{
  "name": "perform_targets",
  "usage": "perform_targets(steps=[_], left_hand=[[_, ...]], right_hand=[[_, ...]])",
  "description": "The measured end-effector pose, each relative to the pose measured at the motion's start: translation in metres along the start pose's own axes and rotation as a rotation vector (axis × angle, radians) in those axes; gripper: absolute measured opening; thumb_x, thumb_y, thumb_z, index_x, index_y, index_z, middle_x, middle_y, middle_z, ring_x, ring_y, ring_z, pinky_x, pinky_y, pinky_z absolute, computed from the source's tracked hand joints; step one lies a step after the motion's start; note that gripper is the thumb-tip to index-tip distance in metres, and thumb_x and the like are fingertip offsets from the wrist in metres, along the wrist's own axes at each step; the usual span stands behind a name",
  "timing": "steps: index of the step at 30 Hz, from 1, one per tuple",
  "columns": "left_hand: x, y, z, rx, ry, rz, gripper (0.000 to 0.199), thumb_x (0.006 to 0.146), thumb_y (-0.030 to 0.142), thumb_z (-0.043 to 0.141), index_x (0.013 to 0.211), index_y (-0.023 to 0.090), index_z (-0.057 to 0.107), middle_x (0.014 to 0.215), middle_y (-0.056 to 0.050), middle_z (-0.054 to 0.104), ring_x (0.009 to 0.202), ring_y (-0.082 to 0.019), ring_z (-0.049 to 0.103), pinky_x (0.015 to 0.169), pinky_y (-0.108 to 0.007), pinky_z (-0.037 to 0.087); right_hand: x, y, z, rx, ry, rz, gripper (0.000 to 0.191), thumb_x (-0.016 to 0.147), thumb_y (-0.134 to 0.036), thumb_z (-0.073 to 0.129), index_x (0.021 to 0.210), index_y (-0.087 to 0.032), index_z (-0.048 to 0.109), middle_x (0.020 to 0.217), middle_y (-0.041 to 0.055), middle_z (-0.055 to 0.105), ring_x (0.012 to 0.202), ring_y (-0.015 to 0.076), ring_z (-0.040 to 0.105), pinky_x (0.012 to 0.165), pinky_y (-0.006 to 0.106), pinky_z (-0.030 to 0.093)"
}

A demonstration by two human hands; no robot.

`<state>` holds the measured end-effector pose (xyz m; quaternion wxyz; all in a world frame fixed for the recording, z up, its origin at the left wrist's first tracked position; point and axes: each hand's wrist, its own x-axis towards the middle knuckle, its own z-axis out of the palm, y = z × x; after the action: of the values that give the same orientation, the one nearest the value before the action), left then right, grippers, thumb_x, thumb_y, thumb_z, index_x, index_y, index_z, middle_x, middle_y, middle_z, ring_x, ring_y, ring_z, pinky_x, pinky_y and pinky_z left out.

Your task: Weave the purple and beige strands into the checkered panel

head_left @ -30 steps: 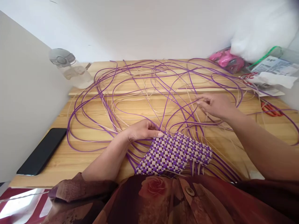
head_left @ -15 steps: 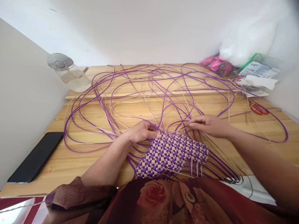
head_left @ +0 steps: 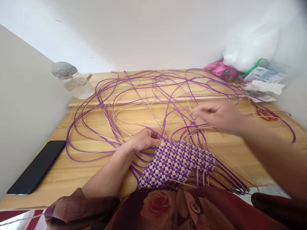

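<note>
A woven piece point(head_left: 177, 159) of purple and cream plastic cord lies in front of me at the table's near side, patterned in small checks. My left hand point(head_left: 147, 140) pinches its upper left edge between thumb and fingers, where a purple cord rises. My right hand point(head_left: 216, 116) is raised above the loose cords to the right of the piece, smeared by motion. Its thumb and fingertips are pressed together; what lies between them is too blurred to make out. Long purple cords point(head_left: 103, 105) and cream ones fan out from the piece.
A black phone point(head_left: 37, 167) lies at the left, below a clear bottle point(head_left: 74, 81) with a grey lid. At the far right are red-handled scissors point(head_left: 267, 114), papers point(head_left: 265, 76), a pink bundle point(head_left: 222, 70) and a white plastic bag point(head_left: 250, 48). A wall closes the back.
My right hand has moved up, away from the woven piece's upper edge, and cords on the right have shifted. My left hand keeps its pinch. The whole view has tipped slightly.
</note>
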<state>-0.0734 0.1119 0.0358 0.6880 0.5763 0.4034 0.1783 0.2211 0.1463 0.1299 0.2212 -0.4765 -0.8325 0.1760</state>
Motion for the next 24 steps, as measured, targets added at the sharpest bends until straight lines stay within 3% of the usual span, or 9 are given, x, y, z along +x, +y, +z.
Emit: perform_targets(steps=[1,2,4,6,12,17,20,22,24], left_hand=[[0.0,0.0,0.0,0.009,0.01,0.01,0.035,0.064,0.04,0.077,0.082,0.011,0.069,0.071,-0.003,0.063,0.061,-0.011,0.051,0.058,-0.023,0.039],[0.0,-0.001,0.0,0.019,0.021,0.026,0.035,0.063,0.04,0.077,0.081,0.011,0.069,0.068,-0.001,0.062,0.059,-0.01,0.049,0.056,-0.022,0.037],[0.0,-0.001,0.001,0.042,0.042,0.06,0.034,0.062,0.04,0.077,0.079,0.011,0.068,0.065,0.001,0.059,0.057,-0.009,0.047,0.054,-0.022,0.034],[0.001,-0.001,0.002,0.052,0.055,0.071,0.033,0.061,0.039,0.078,0.078,0.012,0.068,0.064,0.002,0.057,0.057,-0.009,0.045,0.054,-0.022,0.032],[0.002,-0.002,0.009,-0.091,0.122,0.028,0.034,0.058,0.034,0.081,0.078,0.013,0.063,0.06,0.004,0.054,0.052,-0.006,0.041,0.051,-0.02,0.027],[0.002,-0.003,0.016,-0.239,0.145,0.056,0.032,0.061,0.031,0.081,0.076,0.014,0.059,0.061,0.004,0.055,0.053,-0.005,0.044,0.053,-0.02,0.029],[0.002,-0.002,0.018,-0.277,0.167,0.068,0.032,0.058,0.028,0.082,0.07,0.014,0.056,0.058,0.006,0.053,0.051,-0.004,0.042,0.051,-0.02,0.027],[0.003,0.0,0.019,-0.297,0.174,0.035,0.033,0.056,0.028,0.083,0.069,0.014,0.055,0.057,0.006,0.053,0.049,-0.004,0.042,0.049,-0.02,0.025],[0.003,0.002,0.021,-0.308,0.186,-0.01,0.033,0.057,0.028,0.082,0.07,0.014,0.056,0.055,0.006,0.052,0.047,-0.004,0.04,0.048,-0.02,0.024]], right_hand=[[-0.004,-0.023,0.028,0.058,-0.132,-0.076,0.025,0.088,-0.039,0.055,0.087,-0.022,0.073,0.081,0.0014,0.071,0.072,0.0153,0.061,0.066,0.027,0.042],[-0.006,-0.042,0.054,0.094,-0.17,-0.1,0.022,0.088,-0.036,0.056,0.086,-0.022,0.073,0.081,0.0011,0.071,0.071,0.0142,0.061,0.066,0.027,0.041],[-0.007,-0.065,0.095,0.102,-0.124,-0.074,0.017,0.084,-0.033,0.061,0.081,-0.02,0.071,0.078,0.0017,0.069,0.07,0.0136,0.059,0.065,0.026,0.039],[-0.005,-0.068,0.116,0.084,-0.068,-0.001,0.019,0.081,-0.036,0.064,0.073,-0.018,0.067,0.071,0.002,0.066,0.065,0.0123,0.055,0.06,0.025,0.035],[-0.009,-0.05,0.119,0.261,-0.011,0.255,0.026,0.08,-0.031,0.056,0.058,-0.017,0.055,0.053,-0.0023,0.05,0.051,0.0086,0.04,0.049,0.024,0.026],[-0.002,-0.045,0.132,0.436,-0.082,0.369,0.013,0.075,-0.019,0.052,0.074,-0.016,0.064,0.053,-0.0022,0.054,0.045,0.0085,0.044,0.042,0.021,0.031],[0.02,-0.023,0.112,0.432,-0.034,0.412,0.012,0.08,-0.017,0.051,0.08,-0.014,0.062,0.051,-0.0027,0.051,0.04,0.0072,0.042,0.037,0.02,0.03],[0.041,0.003,0.07,0.366,0.045,0.432,0.012,0.085,-0.017,0.05,0.085,-0.012,0.061,0.057,-0.0019,0.052,0.041,0.0054,0.042,0.038,0.018,0.029],[0.06,0.029,0.01,0.251,0.143,0.439,0.023,0.095,-0.021,0.042,0.086,-0.009,0.059,0.06,-0.0012,0.051,0.043,0.0032,0.042,0.042,0.017,0.032]])
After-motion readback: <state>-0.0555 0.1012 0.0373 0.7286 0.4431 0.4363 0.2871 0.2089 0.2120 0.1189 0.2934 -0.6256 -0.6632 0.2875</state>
